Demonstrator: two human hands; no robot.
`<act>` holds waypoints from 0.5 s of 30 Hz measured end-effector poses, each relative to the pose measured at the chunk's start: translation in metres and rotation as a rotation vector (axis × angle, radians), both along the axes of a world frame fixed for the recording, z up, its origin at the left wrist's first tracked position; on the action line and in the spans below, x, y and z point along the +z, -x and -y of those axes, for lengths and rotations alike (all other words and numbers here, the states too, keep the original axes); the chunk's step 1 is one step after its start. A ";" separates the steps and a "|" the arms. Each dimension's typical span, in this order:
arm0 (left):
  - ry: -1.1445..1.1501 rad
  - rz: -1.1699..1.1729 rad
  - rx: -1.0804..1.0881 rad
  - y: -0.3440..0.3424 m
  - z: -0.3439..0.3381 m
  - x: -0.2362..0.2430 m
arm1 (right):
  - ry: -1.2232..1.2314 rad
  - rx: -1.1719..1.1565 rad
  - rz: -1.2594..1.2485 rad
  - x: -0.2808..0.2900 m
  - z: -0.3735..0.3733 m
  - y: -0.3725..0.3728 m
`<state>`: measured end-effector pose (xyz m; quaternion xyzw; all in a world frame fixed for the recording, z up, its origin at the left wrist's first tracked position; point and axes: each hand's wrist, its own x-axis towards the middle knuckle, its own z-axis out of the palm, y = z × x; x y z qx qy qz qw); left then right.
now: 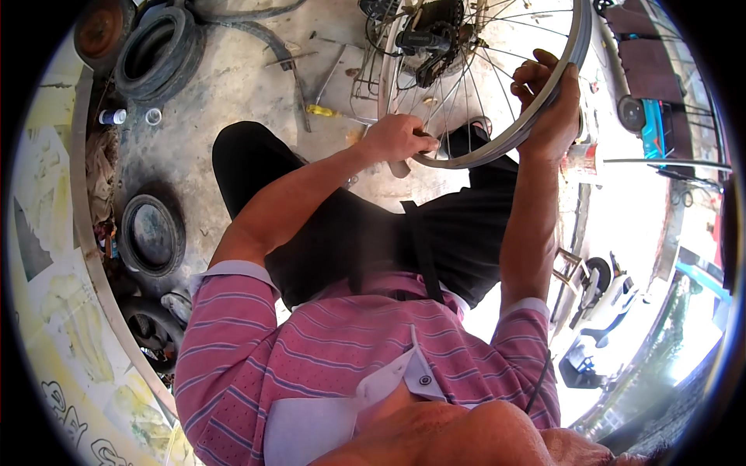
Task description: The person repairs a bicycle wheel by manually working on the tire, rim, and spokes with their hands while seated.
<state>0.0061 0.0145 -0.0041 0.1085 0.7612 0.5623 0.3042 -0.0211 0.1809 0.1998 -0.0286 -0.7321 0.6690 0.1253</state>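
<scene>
A bicycle wheel's bare metal rim (497, 151) curves in front of me, with thin spokes running up to the hub and sprockets. My right hand (548, 109) grips the rim on its right side, fingers curled at the inner edge. Lower down, my left hand (398, 142) is closed at the rim's near left part. A short pale piece (399, 168) sticks out below that hand; its kind cannot be made out. Beside the sprockets hangs a black rear derailleur (427, 40). On the floor left of the wheel lies a screwdriver with a yellow handle (322, 111).
Stacked tyres (159, 54) stand at the far left, with another tyre (153, 234) lower down. A small white container (113, 116) lies near them. Strips of black rubber (268, 39) rest on the concrete floor. A parked scooter (606, 311) is at the right.
</scene>
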 end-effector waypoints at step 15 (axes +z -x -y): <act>0.263 -0.386 0.153 0.001 -0.020 0.000 | 0.081 -0.016 -0.026 -0.008 0.006 -0.009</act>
